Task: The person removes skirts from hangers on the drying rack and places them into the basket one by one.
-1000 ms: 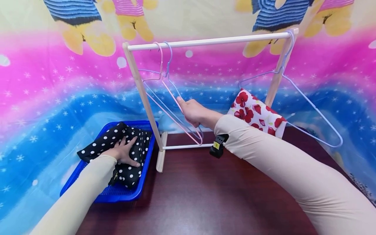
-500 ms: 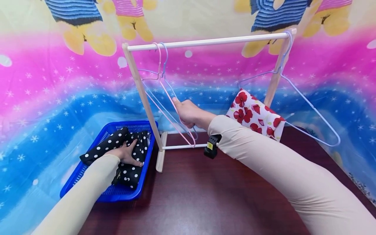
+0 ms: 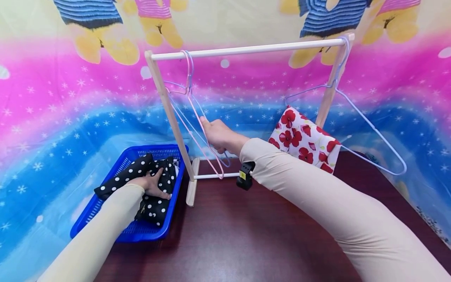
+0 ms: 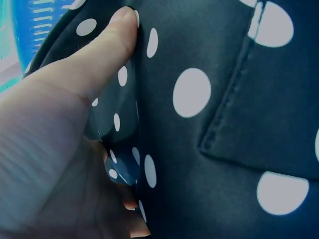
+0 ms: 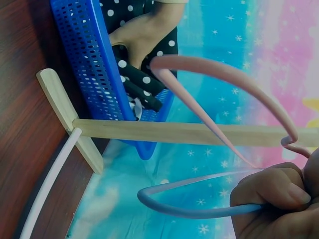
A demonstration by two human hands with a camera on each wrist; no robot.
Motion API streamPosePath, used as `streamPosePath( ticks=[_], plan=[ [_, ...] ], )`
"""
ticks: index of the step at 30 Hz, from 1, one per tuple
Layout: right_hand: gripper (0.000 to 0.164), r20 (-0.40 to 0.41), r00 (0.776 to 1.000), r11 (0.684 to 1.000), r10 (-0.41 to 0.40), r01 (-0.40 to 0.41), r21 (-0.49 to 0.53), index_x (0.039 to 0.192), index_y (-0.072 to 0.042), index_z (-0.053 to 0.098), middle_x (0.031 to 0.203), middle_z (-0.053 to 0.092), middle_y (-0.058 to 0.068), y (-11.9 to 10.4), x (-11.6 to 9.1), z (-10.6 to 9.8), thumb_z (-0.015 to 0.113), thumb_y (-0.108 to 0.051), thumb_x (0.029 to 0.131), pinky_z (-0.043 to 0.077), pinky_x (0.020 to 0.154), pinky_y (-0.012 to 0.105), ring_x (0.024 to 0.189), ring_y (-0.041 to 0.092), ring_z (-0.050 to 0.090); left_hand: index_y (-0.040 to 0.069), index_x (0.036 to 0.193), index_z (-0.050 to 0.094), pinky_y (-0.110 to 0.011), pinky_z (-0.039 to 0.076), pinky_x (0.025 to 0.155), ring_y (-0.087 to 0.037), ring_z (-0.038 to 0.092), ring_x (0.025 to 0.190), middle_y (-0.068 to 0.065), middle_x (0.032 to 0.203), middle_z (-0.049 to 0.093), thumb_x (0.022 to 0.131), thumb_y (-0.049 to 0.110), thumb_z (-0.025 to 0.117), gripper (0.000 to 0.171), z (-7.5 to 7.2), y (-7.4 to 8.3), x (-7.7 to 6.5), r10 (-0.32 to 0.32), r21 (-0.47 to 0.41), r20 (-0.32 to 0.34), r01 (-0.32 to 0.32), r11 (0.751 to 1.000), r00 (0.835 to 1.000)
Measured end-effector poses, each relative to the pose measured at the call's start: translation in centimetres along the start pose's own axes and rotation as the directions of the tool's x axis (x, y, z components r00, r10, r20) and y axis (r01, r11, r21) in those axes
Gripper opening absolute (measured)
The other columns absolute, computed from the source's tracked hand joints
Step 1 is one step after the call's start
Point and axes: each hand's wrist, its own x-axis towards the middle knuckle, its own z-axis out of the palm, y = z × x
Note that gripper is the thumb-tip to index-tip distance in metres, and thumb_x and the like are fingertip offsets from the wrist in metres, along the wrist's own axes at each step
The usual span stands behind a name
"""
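Cloths: two; smooth black polka-dot cloth point(image 3: 123, 178) in the perforated blue basket point(image 3: 144, 237), flowered cloth point(image 3: 303, 137) over the far-right hanger point(image 3: 376, 129).
Hangers: three, slim; pink hanger point(image 5: 214, 64) and blue hanger point(image 5: 199, 213) hang nearer the left wooden post point(image 3: 171, 117) than a second ago.
Hands: two; left hand point(image 3: 151, 184) spread on the polka-dot cloth, right hand point(image 3: 222, 135) curled round the blue hanger, touching the pink.

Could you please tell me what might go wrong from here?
The pink hanger and the blue hanger beside it crowd together at the right hand, so they might tangle or drag each other along the rod.

The polka-dot cloth under the left hand lies in folds in the blue basket, so it could snag on the rim if lifted.
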Motion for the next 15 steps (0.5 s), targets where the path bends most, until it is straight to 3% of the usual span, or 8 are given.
streamPosePath(
  ticks=[15],
  plan=[
    [0.057,-0.010,1.000,1.000,-0.009,0.009,0.011,0.069,-0.015,0.035,0.053,0.023,-0.003,0.00,0.21,0.86,0.023,-0.055,0.108,0.021,0.045,0.028,0.044,0.012,0.017,0.003,0.159,-0.007,-0.077,0.021,0.114,-0.065,0.008,0.146,-0.046,0.157,-0.006,0.083,0.059,0.071,0.122,0.38,0.06,-0.13,-0.010,-0.028,0.037,0.011,1.000,0.999]
  ],
)
